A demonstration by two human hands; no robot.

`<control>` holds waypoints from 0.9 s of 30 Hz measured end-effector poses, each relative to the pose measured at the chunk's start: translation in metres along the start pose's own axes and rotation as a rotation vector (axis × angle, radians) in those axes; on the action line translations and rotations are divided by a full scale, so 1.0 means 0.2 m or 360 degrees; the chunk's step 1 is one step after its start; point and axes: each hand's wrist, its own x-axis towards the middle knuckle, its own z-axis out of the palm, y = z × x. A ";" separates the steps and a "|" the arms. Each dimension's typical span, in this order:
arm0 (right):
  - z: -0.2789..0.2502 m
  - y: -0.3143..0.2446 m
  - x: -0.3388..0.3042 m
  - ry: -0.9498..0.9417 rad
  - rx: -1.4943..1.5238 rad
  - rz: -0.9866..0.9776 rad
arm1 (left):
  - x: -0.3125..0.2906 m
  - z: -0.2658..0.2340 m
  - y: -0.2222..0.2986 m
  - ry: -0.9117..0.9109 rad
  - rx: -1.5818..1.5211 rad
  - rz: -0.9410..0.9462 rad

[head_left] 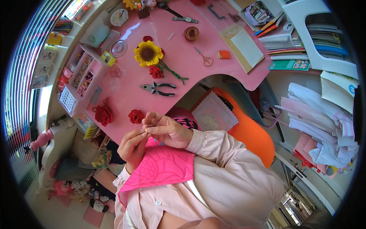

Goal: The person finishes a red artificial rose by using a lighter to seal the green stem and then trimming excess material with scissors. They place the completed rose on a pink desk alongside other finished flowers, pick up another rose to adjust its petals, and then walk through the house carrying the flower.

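Observation:
Just past the table's near edge, my left hand point(132, 148) and my right hand point(170, 131) meet with thumbs and fingertips pinched together. Whatever lies between the fingertips is too small or hidden to make out. Under them a bright pink embossed cloth point(164, 168) hangs across my front. Nearest to the hands on the table is a small red rose point(136, 116), with a larger red rose point(103, 113) to its left. Farther back lie black-handled pliers point(157, 89) and a yellow sunflower point(147, 52) with red flowers point(155, 71) and a green stem.
On the pink table point(179, 72) are scissors point(206, 60), an orange lighter point(223, 54), a brown spool point(191, 33) and watches point(186, 19). A compartment box point(78, 82) of beads stands left. Books point(286, 49) are stacked right; an orange chair point(251, 133) sits below the table's curved edge.

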 end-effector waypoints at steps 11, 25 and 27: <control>-0.15 -0.24 0.00 0.0523 -0.0513 -0.0067 | -0.12 0.06 -0.72 -0.0651 0.0967 -0.0462; -0.33 0.14 -0.06 0.0466 -0.1514 -0.0294 | -0.05 0.00 -0.55 -0.0881 -0.0540 -0.1234; -0.28 0.26 -0.04 0.0245 -0.1394 -0.0354 | -0.06 -0.04 -0.39 -0.0856 -0.0832 -0.1150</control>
